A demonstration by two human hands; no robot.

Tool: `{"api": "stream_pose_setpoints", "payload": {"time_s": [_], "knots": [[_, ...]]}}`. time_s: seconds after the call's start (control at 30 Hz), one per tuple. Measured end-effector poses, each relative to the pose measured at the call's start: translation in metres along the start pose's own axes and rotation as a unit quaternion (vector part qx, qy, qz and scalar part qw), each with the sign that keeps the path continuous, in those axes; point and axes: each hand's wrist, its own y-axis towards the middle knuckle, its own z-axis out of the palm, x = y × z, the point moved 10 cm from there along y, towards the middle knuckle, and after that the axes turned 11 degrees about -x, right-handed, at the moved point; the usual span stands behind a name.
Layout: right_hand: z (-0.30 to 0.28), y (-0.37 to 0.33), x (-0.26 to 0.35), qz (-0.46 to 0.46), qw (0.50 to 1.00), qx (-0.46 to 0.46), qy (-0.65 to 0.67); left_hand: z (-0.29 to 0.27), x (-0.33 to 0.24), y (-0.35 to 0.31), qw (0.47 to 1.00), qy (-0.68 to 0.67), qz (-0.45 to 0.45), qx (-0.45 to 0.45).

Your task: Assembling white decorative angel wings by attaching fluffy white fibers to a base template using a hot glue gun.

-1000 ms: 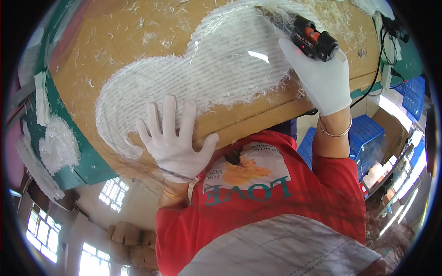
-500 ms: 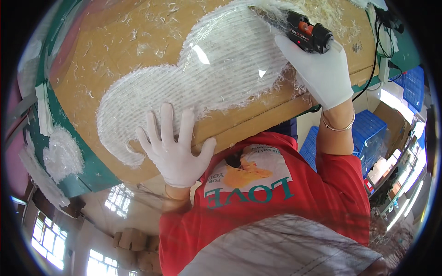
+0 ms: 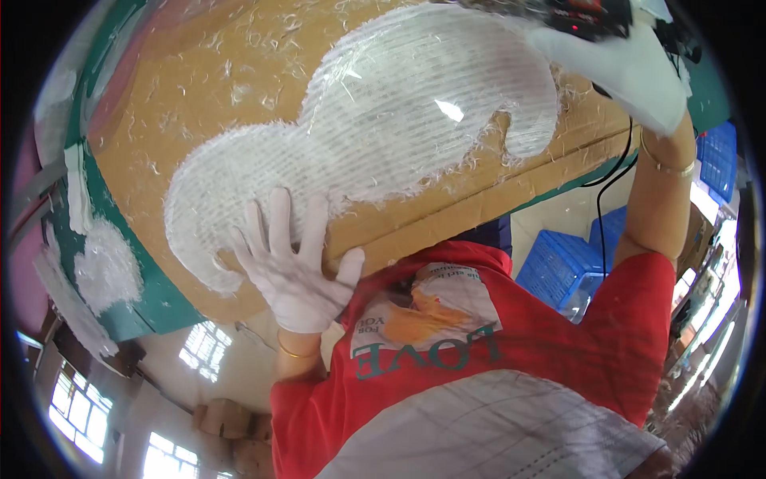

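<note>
A large white moustache-shaped piece (image 3: 383, 120) with ribbed rows and a shaggy fringe lies flat on a brown board (image 3: 215, 76). My white-gloved left hand (image 3: 295, 279) rests on its lower left edge, fingers spread, holding nothing. At the upper right, my gloved right hand (image 3: 626, 72) is closed round a black and orange hand-held power tool (image 3: 590, 17) with a small red light. The tool reaches left over the piece's top edge; its front end is blurred and partly cut off by the picture's edge, so its exact kind is unclear.
Loose white fibres (image 3: 239, 88) litter the board. It lies on a green table (image 3: 163, 307), where a fluffy white clump (image 3: 108, 267) sits at left. A black cord (image 3: 602, 215) hangs at right, near blue plastic crates (image 3: 550, 263) beyond the table edge.
My right hand and the tool have moved right and up, uncovering the curled right tip of the white piece. My left hand stays on it, with only a slight shift.
</note>
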Motion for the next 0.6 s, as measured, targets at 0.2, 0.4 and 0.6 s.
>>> {"api": "stream_pose_setpoints", "payload": {"time_s": [0.2, 0.4, 0.6], "knots": [[0.006, 0.030, 0.034, 0.074, 0.992, -0.018, -0.105, 0.005, 0.008, -0.003, 0.999, 0.000, -0.029, 0.034], [0.014, 0.035, 0.043, 0.026, 0.992, 0.061, -0.104, 0.004, 0.005, -0.006, 1.000, -0.001, -0.010, 0.002], [0.013, 0.041, 0.047, -0.053, 0.993, 0.004, -0.102, -0.001, 0.000, -0.002, 1.000, -0.001, 0.009, -0.028]]}}
